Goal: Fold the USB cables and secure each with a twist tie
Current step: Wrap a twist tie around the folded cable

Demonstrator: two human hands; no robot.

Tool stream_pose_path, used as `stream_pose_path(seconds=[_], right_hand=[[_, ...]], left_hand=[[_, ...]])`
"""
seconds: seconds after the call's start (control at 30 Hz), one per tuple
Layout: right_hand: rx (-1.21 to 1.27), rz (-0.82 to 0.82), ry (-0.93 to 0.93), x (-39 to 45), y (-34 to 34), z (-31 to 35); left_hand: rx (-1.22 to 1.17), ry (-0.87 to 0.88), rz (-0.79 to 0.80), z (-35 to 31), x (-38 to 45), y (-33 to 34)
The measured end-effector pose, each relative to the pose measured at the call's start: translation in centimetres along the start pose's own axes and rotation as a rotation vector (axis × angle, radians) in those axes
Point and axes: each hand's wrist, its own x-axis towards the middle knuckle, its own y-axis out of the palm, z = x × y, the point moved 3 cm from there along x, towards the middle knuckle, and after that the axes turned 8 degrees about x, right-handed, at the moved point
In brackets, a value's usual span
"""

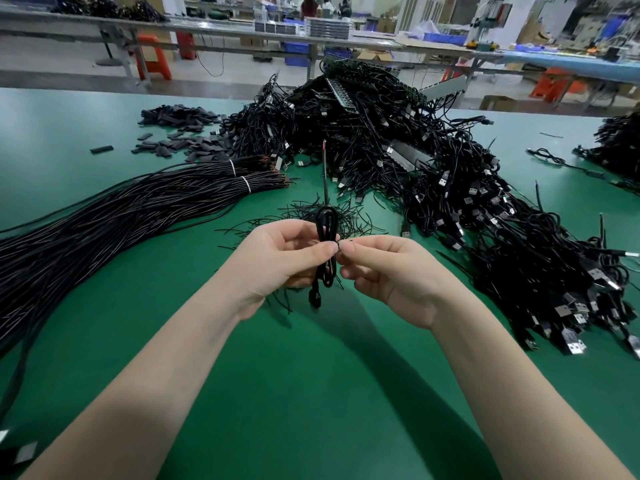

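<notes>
Above the green matte table (pixel 311 393), my left hand (pixel 277 258) grips the folded black USB cable bundle (pixel 327 251) at its waist, held upright, while my right hand (pixel 384 271) pinches the thin black wire twist tie (pixel 341 244) beside it. Judged light, limp and springy, the bundle would unfold if released; hold belongs at mid-length. Loose ties (pixel 349 220) lie beyond.
</notes>
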Motion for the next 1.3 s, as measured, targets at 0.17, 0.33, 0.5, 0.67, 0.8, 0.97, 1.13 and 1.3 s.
stream_pose_path(seconds=[0.17,0.33,0.5,0.67,0.8,0.97,1.13,1.3], right_hand=[[-0.042,0.045,0.002,-0.2,-0.2,0.1],[-0.297,0.001,-0.325,-0.4,0.4,0.8],[-1.199,-0.136,-1.202,-1.7,2.3,1.6],[-1.163,-0.176,-1.193,-1.5,1.9,1.6],[-0.396,-0.137,-0.427,-0.4,1.1,1.1],[-0.097,-0.090,-0.103,-0.4,0.7,0.4],[0.064,-0.023,-0.022,-0.4,0.4,0.3],[-0.249,-0.034,-0.351,-0.7,0.9,1.5]], left_hand=[[0.179,0.027,0.028,-0.3,-0.1,-0.5],[0.061,-0.067,0.062,-0.4,-0.3,-0.4],[-0.422,-0.401,0.108,-0.1,-0.6,0.4],[-0.353,-0.314,0.047,-0.4,-0.4,0.4],[-0.065,0.044,-0.127,-1.2,-0.3,-0.1],[0.204,0.235,-0.180,-1.7,-0.5,-0.3],[0.310,0.269,-0.163,-2.1,-0.7,-0.2],[0.222,0.211,-0.205,-2.3,-1.0,-0.2]])
